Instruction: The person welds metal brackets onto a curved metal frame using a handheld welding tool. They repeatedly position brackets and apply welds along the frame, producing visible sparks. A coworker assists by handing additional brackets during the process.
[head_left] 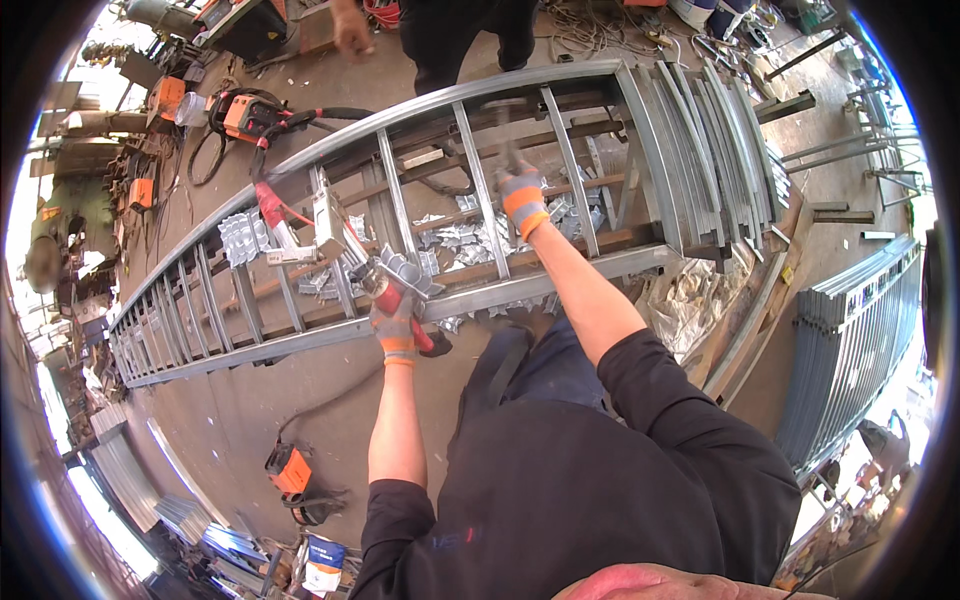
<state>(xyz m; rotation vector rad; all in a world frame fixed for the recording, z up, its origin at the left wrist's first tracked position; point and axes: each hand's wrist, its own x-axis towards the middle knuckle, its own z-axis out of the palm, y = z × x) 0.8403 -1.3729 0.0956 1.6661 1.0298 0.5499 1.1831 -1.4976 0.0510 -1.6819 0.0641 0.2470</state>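
My right hand [523, 200], in an orange and grey glove, grips a hammer [511, 148] blurred by motion over the ladder-like steel frame [470, 297]. Closed round a red and black hand tool [428, 342], whose kind is unclear, my gloved left hand [393, 328] is at the frame's near rail. Grey stamped metal pieces [402, 268] lie right beside that hand. Just beyond them a boxy metal fixture [326, 228] with a red handle [270, 204] straddles the frame. Many loose stamped pieces [480, 238] lie beneath the rungs.
Another person's legs [440, 40] and hand [350, 32] show at the far side. Orange welding machines [250, 117] with cables stand at the far left, another machine [290, 470] near left. Steel bars [700, 150] lie across the frame's right end; finished-looking frames [850, 350] are stacked at right.
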